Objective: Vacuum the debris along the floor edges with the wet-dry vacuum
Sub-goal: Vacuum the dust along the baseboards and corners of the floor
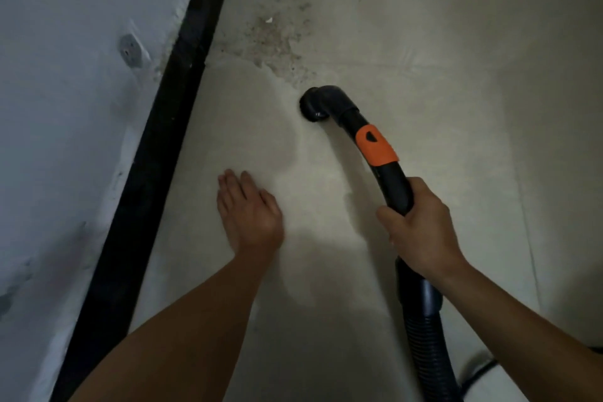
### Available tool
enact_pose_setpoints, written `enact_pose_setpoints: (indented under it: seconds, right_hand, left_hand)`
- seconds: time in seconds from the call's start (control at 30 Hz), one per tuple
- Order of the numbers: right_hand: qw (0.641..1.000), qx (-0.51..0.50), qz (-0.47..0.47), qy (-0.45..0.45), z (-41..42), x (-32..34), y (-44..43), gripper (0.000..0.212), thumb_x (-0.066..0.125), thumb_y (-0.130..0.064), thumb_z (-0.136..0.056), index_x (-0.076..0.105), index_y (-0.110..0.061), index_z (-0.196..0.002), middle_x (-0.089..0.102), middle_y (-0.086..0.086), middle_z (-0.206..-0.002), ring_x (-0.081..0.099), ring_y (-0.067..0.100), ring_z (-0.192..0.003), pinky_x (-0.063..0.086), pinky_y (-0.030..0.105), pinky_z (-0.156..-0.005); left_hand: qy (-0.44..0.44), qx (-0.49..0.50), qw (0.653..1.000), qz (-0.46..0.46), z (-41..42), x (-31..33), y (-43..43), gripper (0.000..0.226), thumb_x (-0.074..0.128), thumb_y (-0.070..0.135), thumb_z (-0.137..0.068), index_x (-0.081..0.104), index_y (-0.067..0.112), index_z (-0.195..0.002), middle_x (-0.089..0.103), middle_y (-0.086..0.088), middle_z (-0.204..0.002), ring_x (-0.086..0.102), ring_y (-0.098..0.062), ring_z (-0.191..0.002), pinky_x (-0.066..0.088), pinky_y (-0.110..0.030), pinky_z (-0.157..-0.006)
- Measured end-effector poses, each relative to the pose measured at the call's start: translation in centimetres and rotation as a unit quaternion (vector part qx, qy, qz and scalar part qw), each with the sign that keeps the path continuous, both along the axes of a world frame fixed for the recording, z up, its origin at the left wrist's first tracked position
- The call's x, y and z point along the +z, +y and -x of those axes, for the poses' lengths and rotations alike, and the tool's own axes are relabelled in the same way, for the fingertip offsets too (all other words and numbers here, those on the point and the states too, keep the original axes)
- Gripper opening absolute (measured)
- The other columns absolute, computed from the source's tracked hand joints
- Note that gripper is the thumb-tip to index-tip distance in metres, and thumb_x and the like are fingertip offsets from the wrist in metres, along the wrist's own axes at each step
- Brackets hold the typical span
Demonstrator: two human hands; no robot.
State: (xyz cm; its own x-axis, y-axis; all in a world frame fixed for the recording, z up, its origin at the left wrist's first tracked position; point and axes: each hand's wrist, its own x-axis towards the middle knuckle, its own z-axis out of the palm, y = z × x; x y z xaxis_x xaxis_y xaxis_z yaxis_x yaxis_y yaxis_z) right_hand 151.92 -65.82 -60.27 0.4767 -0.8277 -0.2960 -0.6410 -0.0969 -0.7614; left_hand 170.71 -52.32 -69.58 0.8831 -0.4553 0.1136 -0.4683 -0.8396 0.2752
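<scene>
R grip [421, 228] curled round vac wand [378, 147], axis pointing up-left toward debris [270, 42]; L grip [251, 212] flat, empty.

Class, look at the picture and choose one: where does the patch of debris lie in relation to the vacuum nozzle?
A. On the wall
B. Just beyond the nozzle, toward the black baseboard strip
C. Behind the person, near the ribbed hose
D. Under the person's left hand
B: the debris is spread on the floor just past the nozzle, reaching toward the black baseboard strip; the floor around the left hand looks clean.
</scene>
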Motion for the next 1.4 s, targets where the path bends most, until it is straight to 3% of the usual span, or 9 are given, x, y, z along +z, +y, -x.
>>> enact_pose_setpoints:
  seconds: [0.17,0.33,0.53,0.7,0.87,1.13,1.2,1.3,1.4]
  right_hand:
    - [0.999,0.038,-0.021,0.001,-0.4,-0.8,0.3,0.027,0.069,-0.019,-0.077,0.054,-0.035,-0.092,0.062,-0.001,-0.065,0.06,0.014,-0.049,0.051,0.034,-0.046]
    - [0.998,-0.056,0.008,-0.009,-1.5,-0.4,-4.5,0.02,0.069,-0.016,-0.078,0.054,-0.028,-0.085,0.062,0.008,-0.064,0.061,0.029,-0.052,0.053,0.038,-0.05]
    - [0.998,0.045,-0.031,-0.01,-5.3,-0.1,-4.9,0.022,0.068,-0.015,-0.08,0.055,-0.028,-0.09,0.062,0.006,-0.067,0.061,0.025,-0.054,0.052,0.036,-0.051]
    - [1.0,-0.024,0.002,-0.012,-4.7,0.2,-6.7,0.02,0.068,-0.014,-0.081,0.055,-0.025,-0.092,0.062,0.009,-0.067,0.06,0.025,-0.052,0.047,0.03,-0.047]
    - [0.997,0.068,-0.03,-0.01,-6.1,-0.2,-5.3,0.022,0.068,-0.013,-0.078,0.054,-0.027,-0.087,0.06,0.005,-0.062,0.055,0.012,-0.041,0.044,0.027,-0.04]
    - [0.997,-0.074,0.035,-0.005,-5.0,-1.4,-8.3,0.023,0.067,-0.025,-0.075,0.057,-0.018,-0.094,0.064,0.014,-0.074,0.063,0.033,-0.058,0.056,0.042,-0.056]
    - [0.998,-0.055,0.016,-0.024,-6.8,-1.4,-7.8,0.023,0.066,-0.026,-0.074,0.055,-0.021,-0.092,0.063,0.014,-0.077,0.063,0.034,-0.061,0.056,0.045,-0.058]
    - [0.998,0.034,-0.035,-0.047,-9.2,-1.6,-7.1,0.018,0.066,-0.023,-0.074,0.052,-0.024,-0.085,0.059,0.009,-0.069,0.057,0.025,-0.048,0.049,0.034,-0.048]
    - [1.0,0.002,-0.004,-0.03,-8.9,-1.4,-8.7,0.022,0.067,-0.029,-0.069,0.054,-0.023,-0.086,0.062,0.014,-0.071,0.057,0.028,-0.051,0.051,0.037,-0.051]
  left_hand:
    - [0.013,0.004,1.0,-0.015,0.1,0.3,0.2,0.048,0.044,0.016,-0.091,0.049,-0.004,-0.134,0.04,-0.028,-0.144,0.036,-0.041,-0.136,0.025,-0.047,-0.114]
    - [0.018,0.01,0.999,-0.034,-0.3,0.5,-0.1,0.051,0.039,0.02,-0.091,0.047,-0.003,-0.136,0.038,-0.027,-0.146,0.033,-0.039,-0.137,0.024,-0.046,-0.114]
    - [0.03,0.012,0.998,-0.048,-0.3,0.7,0.0,0.054,0.033,0.023,-0.091,0.046,-0.003,-0.138,0.035,-0.025,-0.149,0.029,-0.038,-0.141,0.02,-0.046,-0.116]
    - [0.026,0.011,0.999,-0.042,-0.6,0.8,-0.4,0.057,0.028,0.024,-0.091,0.046,-0.004,-0.137,0.036,-0.027,-0.147,0.03,-0.04,-0.139,0.022,-0.048,-0.115]
    - [0.045,0.01,0.998,-0.038,-0.4,1.1,-0.3,0.056,0.03,0.024,-0.092,0.044,-0.003,-0.139,0.034,-0.026,-0.149,0.029,-0.039,-0.14,0.021,-0.047,-0.116]
    - [0.051,0.011,0.997,-0.054,-0.5,0.6,0.0,0.053,0.037,0.022,-0.095,0.038,0.001,-0.144,0.026,-0.023,-0.154,0.02,-0.034,-0.144,0.014,-0.044,-0.118]
    - [0.048,0.011,0.997,-0.051,-0.5,0.5,0.0,0.052,0.037,0.022,-0.096,0.037,0.002,-0.144,0.025,-0.022,-0.154,0.019,-0.034,-0.145,0.012,-0.043,-0.119]
    - [0.051,0.014,0.997,-0.048,-0.2,0.6,-0.1,0.052,0.037,0.022,-0.097,0.036,0.003,-0.145,0.025,-0.022,-0.155,0.019,-0.033,-0.145,0.011,-0.042,-0.119]
    - [0.056,0.011,0.997,-0.049,-0.2,0.6,-0.2,0.052,0.038,0.023,-0.097,0.036,0.003,-0.145,0.026,-0.022,-0.154,0.02,-0.033,-0.145,0.013,-0.042,-0.119]
